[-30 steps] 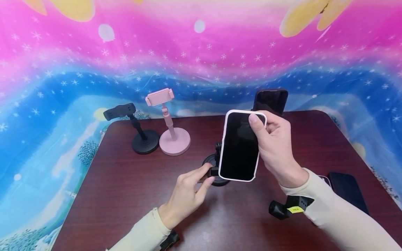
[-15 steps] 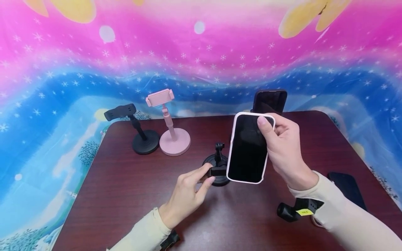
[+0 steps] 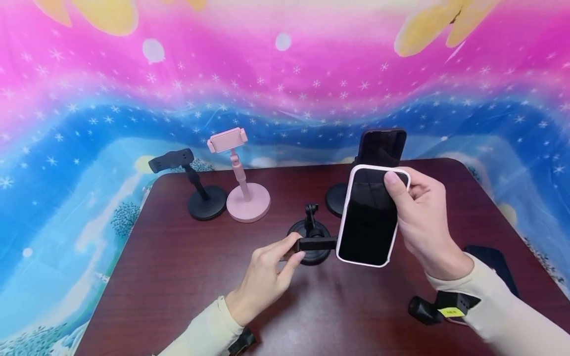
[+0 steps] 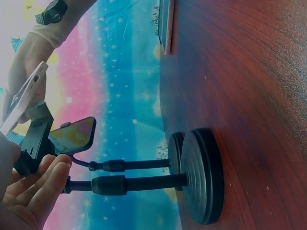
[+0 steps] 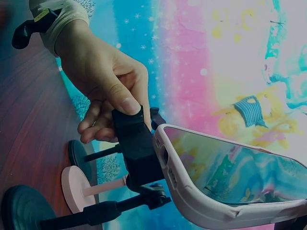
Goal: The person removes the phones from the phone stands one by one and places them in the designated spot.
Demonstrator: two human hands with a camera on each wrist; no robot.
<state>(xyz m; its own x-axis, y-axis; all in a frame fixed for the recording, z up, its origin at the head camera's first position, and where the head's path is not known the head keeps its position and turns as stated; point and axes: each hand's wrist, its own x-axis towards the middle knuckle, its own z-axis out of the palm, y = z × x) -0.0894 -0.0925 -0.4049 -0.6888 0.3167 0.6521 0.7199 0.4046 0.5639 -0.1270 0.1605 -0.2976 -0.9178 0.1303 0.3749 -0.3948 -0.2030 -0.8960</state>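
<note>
My left hand (image 3: 267, 272) pinches the left end of the black phone holder (image 3: 316, 243) on a stand between thumb and fingers. That stand's round black base (image 4: 204, 177) rests on the table. A phone in a pale pink-white case (image 3: 369, 217) is in my right hand (image 3: 423, 217), thumb over the screen's upper right corner and fingers behind. Its lower left edge overlaps the holder's right end in the head view. From the right wrist view, the holder (image 5: 136, 148) lies close beside the phone's case (image 5: 192, 196).
A black stand (image 3: 207, 202) and a pink stand (image 3: 248, 202) stand at the back left. Behind my right hand, another black stand (image 3: 335, 198) bears a dark phone (image 3: 382, 148). A dark phone (image 3: 494, 264) lies at the table's right, partly hidden by my sleeve.
My right hand has moved the phone right and slightly down in the head view, and more of the black holder shows. The left hand keeps its place and its pinch.
</note>
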